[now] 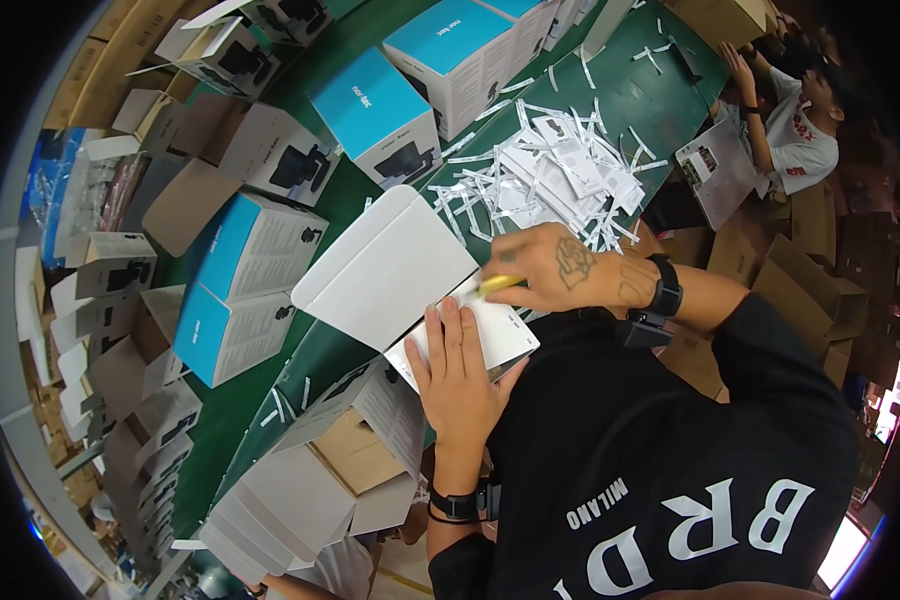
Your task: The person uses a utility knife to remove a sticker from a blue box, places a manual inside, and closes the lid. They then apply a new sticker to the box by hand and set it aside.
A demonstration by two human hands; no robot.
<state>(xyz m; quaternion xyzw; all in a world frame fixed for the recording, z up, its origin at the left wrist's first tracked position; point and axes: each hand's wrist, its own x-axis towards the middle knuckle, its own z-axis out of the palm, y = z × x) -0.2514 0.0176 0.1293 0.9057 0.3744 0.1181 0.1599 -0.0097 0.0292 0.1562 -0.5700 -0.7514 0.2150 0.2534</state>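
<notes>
A white carton point(495, 350) with its wide white lid flap point(385, 265) folded back lies in front of me at the table's near edge. My left hand point(460, 375) rests flat on the carton's top, fingers stretched out and the thumb apart along its near side. Over the far right part of the carton is my right hand point(545, 270), closed around a slim yellow tool point(498, 285). The tool's tip points at the carton beside the flap's fold; its exact kind cannot be made out. Something pale under the tool is mostly hidden by my fingers.
A heap of white paper slips and strips point(560, 175) covers the green table point(660, 115). Blue-and-white boxes point(375, 110) stand beyond the flap, more blue-topped boxes point(220, 290) at left. An open carton point(355, 455) is near my left forearm. Another person point(795, 130) sits far right.
</notes>
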